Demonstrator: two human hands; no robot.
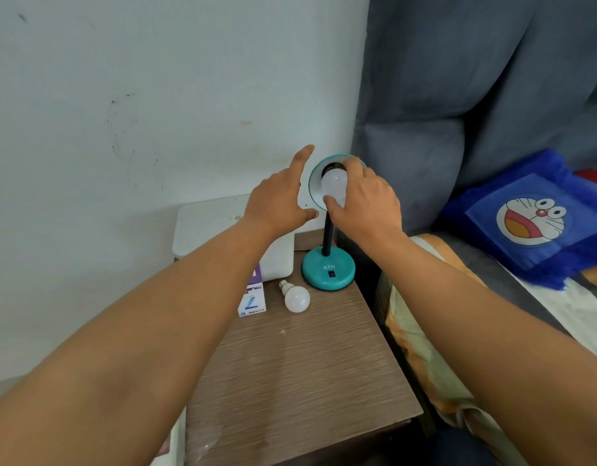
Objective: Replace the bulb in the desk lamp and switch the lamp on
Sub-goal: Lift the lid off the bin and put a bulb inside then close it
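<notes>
Two bulbs are in play; one white bulb (pixel 334 185) sits in the teal shade (pixel 315 176) of the desk lamp (pixel 328 269), the other, a loose bulb (pixel 296 297), lies on the table (pixel 300 358) near the lamp's base, screw cap pointing far-left. The right hand (pixel 364 205) is the one on the job — thumb and fingers closed around the globe of the mounted bulb; the left hand (pixel 280 200) hovers open just left of the shade, fingers spread, holding nothing and not clearly touching the rim.

What the coming move turns on, I judge, is the bulb's axis: the shade faces the camera, so the bulb's long axis runs from the socket, deep in the shade, out toward the person; any turning has to be about that line, and the right hand already lies along it; the left is well placed to steady the shade. Whether this bulb is going in or coming out I cannot tell.

Writing: the lamp base reads "ATN" above a small dark rocker switch (pixel 332 273); a bulb carton (pixel 252 299) left of the loose bulb shows a large "7" and a brand that looks like "ECOLINK", upside down; a white box (pixel 206 227) behind carries faint print, too small to read.
</notes>
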